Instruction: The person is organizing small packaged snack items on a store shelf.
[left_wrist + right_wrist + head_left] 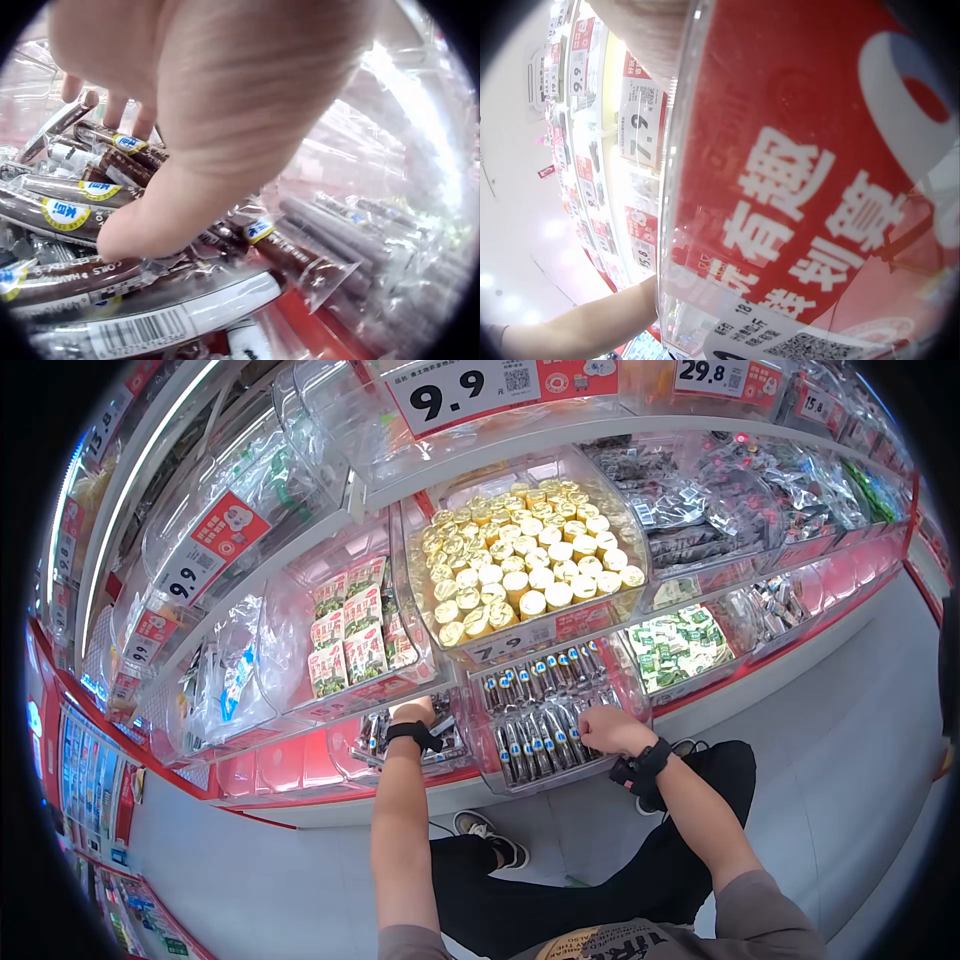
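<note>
My left hand (412,712) reaches into a low bin of loose, dark brown snack sticks in clear wrappers. In the left wrist view, the hand (225,97) arches over these snack sticks (67,214), which carry round yellow, white and blue labels. Its thumb rests against one stick, and the other fingers reach down among them, apart from the thumb. My right hand (612,730), fingers curled, is at the right side of a bin of snack sticks (540,745) lined up in two rows. The right wrist view hides its fingers behind a red price card (780,187); I cannot tell whether they hold anything.
Above stand a bin of gold-wrapped rolls (530,555) and bags of red-and-white packets (350,625). Green-and-white packets (680,647) fill the bin at the right. The clear bin front (570,775) forms a low wall. My shoes (492,838) are close to the shelf base.
</note>
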Action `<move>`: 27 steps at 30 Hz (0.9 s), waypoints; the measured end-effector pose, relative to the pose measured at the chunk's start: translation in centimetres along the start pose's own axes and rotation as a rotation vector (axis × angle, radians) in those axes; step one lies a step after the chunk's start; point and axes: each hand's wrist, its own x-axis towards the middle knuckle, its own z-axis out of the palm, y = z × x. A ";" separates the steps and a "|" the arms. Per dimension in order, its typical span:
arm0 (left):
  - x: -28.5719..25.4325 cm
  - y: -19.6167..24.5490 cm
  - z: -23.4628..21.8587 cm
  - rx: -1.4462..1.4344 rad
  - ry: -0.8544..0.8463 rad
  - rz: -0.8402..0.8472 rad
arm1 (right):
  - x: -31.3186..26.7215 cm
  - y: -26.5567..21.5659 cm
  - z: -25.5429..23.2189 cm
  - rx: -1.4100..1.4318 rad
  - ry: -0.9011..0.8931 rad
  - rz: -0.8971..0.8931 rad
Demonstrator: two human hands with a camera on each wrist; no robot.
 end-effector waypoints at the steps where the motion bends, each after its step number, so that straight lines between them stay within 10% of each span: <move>1: 0.7 -0.4 0.8 0.004 0.044 -0.055 | -0.1 0.1 0.1 0.007 0.007 -0.007; 13: 0.5 -0.8 1.2 0.109 0.263 0.014 | -0.1 -0.5 -0.4 0.000 -0.043 0.024; 21: 0.0 -1.3 -0.4 -0.094 -0.147 -0.139 | -0.4 -1.0 -0.6 -0.044 -0.059 0.028; 27: -2.8 -0.9 -2.8 -0.275 -0.128 -0.180 | -0.4 -1.2 -0.8 -0.118 -0.106 0.019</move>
